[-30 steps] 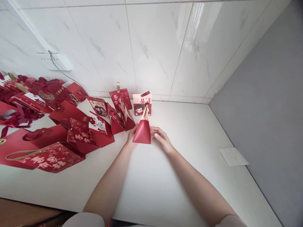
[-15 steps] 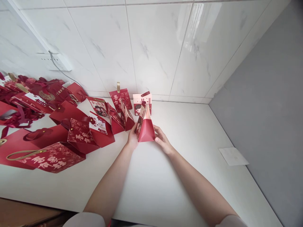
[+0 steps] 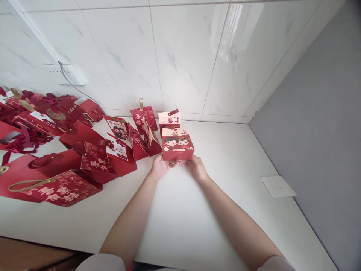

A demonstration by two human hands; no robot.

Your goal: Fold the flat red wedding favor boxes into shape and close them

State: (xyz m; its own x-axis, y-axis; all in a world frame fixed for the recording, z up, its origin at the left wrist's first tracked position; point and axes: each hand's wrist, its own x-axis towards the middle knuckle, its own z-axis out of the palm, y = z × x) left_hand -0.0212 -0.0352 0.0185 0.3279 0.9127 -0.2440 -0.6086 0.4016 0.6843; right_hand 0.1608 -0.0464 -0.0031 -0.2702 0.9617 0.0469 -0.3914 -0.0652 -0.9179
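Note:
A red and pale pink gift box [image 3: 178, 147], printed with two cartoon figures, is held slightly tilted between my hands. Under its lower left side, my left hand [image 3: 161, 166] supports it with curled fingers. My right hand [image 3: 198, 168] grips it from the lower right, its fingertips tucked beneath the bottom edge. Right behind it stands a similar pink-topped box [image 3: 170, 118], partly covered by the held one. To the left of my left hand is a narrow red box [image 3: 152, 141] seen from its side.
Several red gift boxes [image 3: 97, 160] with handles crowd the table's left half. A heap of red boxes and ribbons [image 3: 53, 109] lies farther back, below a wall socket [image 3: 64, 73] with a grey cable. A white card [image 3: 278, 186] lies at the right, by a grey panel [image 3: 318, 131].
The gift box has turned from its triangular side to its printed front and is raised from the table. Both hands have shifted from its sides to underneath it.

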